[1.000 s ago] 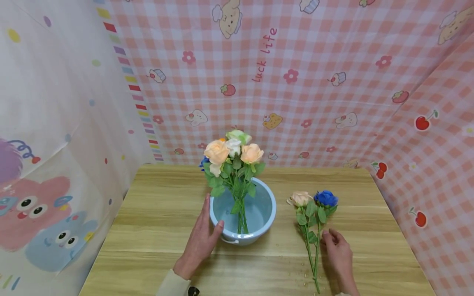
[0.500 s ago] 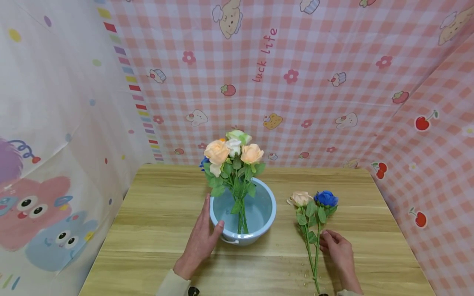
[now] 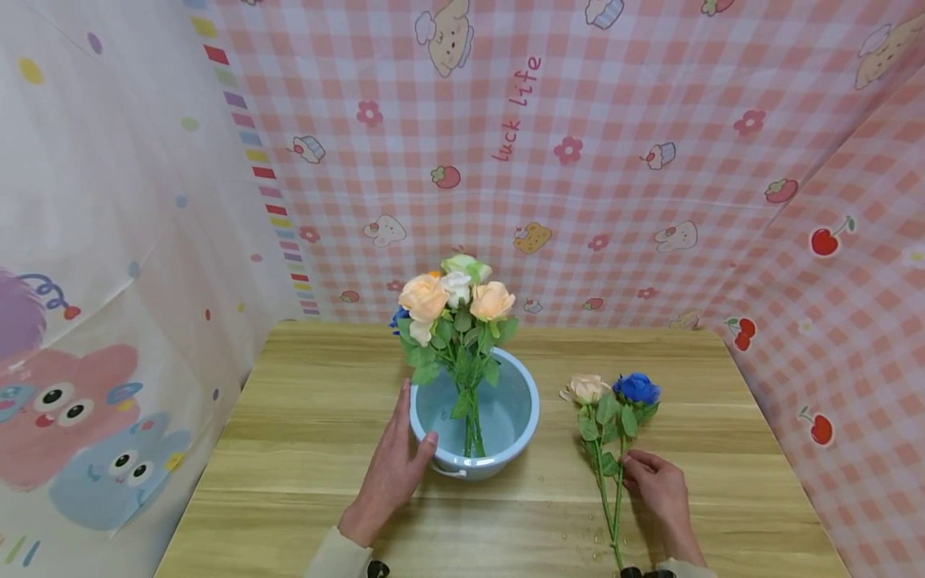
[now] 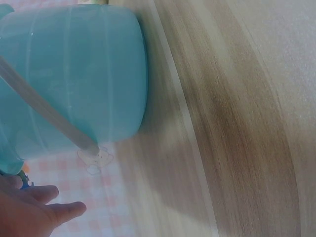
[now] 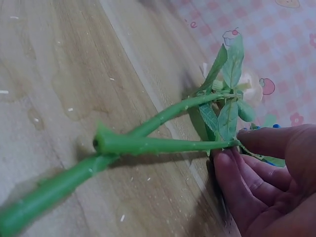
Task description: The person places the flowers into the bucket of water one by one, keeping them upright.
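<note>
A light blue bucket (image 3: 525, 425) stands on the table with a bunch of peach, white, green and blue roses (image 3: 462, 321) leaning inside it. My left hand (image 3: 393, 457) is at the bucket's left side, its fingers fairly straight along the wall and its thumb by the rim. To the right lie a peach rose (image 3: 587, 388) and a blue rose (image 3: 636, 388), their green stems crossing near the lower ends. My right hand (image 3: 659, 486) pinches the blue rose's stem (image 5: 173, 144) below its leaves between thumb and forefinger, as the right wrist view shows.
The wooden table (image 3: 303, 385) carries water drops (image 3: 578, 534) near the crossed stems. A pink checked cloth (image 3: 614, 104) hangs behind and on the right, and a white printed cloth (image 3: 144, 241) on the left. A pale handle (image 4: 49, 111) slants across the bucket's side.
My right hand has moved slightly left, and its thumb and forefinger have come together on the blue rose's stem. The left hand, bucket and bunch have stayed put.
</note>
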`<move>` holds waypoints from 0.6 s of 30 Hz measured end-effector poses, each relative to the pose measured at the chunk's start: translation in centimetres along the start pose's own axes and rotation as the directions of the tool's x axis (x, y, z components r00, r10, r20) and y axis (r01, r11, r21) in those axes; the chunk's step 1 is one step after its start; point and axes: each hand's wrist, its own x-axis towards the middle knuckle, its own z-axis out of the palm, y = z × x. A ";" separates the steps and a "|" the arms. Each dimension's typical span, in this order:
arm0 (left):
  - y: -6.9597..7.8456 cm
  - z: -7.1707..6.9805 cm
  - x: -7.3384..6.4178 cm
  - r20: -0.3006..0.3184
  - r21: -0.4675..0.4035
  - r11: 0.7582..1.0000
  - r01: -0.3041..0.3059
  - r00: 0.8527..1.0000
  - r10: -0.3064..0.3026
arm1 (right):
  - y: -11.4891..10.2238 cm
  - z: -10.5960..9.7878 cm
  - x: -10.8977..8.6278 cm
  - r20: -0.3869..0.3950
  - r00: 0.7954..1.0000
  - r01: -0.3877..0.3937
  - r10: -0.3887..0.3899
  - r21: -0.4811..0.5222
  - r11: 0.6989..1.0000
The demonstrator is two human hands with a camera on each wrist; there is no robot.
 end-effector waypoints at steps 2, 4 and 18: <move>0.0 0.0 0.0 -0.002 0.001 1.000 -0.002 1.000 0.002 | 0.1 0.0 0.1 0.004 1.000 -0.002 0.002 0.002 1.000; -0.1 0.0 0.0 -0.005 0.004 1.000 -0.005 1.000 0.005 | 0.1 -0.1 0.1 0.007 1.000 -0.001 0.001 0.006 1.000; -0.1 0.1 0.0 -0.011 0.003 1.000 -0.010 1.000 0.010 | -0.1 -0.7 0.1 0.026 1.000 0.015 -0.015 0.008 1.000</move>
